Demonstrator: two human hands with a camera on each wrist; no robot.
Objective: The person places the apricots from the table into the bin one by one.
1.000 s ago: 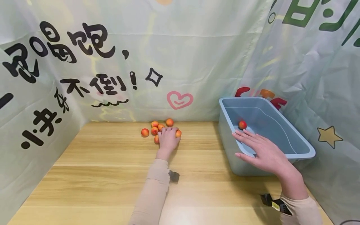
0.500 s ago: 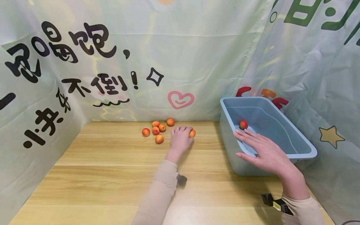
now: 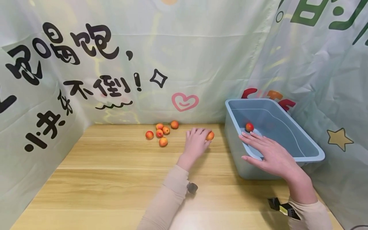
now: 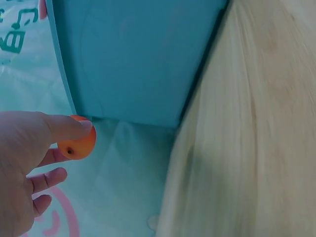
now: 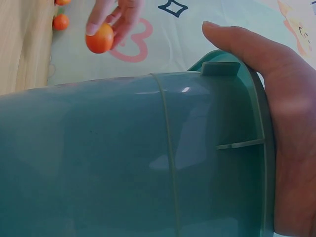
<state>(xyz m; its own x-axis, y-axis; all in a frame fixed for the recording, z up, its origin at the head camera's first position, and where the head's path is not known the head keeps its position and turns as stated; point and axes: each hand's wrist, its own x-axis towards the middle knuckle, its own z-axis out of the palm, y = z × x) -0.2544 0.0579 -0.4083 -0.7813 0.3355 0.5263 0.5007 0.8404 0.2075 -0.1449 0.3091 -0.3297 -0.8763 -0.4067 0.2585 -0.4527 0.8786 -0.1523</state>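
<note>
My left hand [image 3: 196,142] pinches an orange-red apricot [image 3: 210,136] between thumb and fingers, above the wooden table and left of a blue plastic bin [image 3: 244,167]. In the left wrist view the thumb lies over the held apricot [image 4: 78,144], and the other fingers are partly bent. My right hand [image 3: 270,157] rests on the bin's near left rim with its fingers straight and the thumb spread. One red apricot [image 3: 249,127] lies inside the bin. Several apricots [image 3: 159,133] sit loosely grouped at the table's back, left of my left hand.
A printed cloth [image 3: 201,64] hangs behind the wooden table [image 3: 109,185] and along both sides. The bin stands at the right, close to the cloth. Dark camera mounts [image 3: 192,187] sit at both wrists.
My left hand has picked up an apricot from the group and carried it to the right, toward the bin. My right hand stays on the rim.
</note>
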